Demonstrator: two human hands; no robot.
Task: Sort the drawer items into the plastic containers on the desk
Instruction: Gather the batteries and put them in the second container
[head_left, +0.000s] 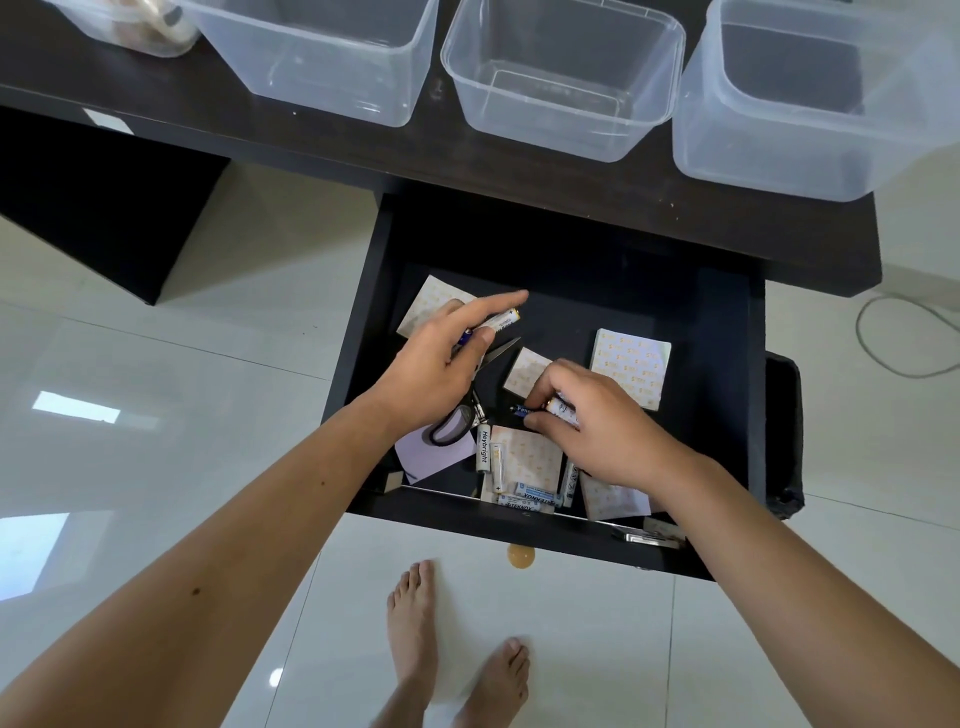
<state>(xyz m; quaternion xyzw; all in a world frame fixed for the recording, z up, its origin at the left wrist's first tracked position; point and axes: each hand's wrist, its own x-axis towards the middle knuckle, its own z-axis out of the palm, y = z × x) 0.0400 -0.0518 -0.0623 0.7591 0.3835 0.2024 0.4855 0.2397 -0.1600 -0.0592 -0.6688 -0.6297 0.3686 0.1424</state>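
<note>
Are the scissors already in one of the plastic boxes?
No, the scissors lie in the open drawer, partly under the left hand.

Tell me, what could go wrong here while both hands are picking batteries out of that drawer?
The scissors lie directly under the left hand with blades slightly apart, so a careless reach might nick a finger. The battery there is pinched only lightly and could slip back into the drawer. The right hand covers nearby loose batteries, so some could be missed.
</note>
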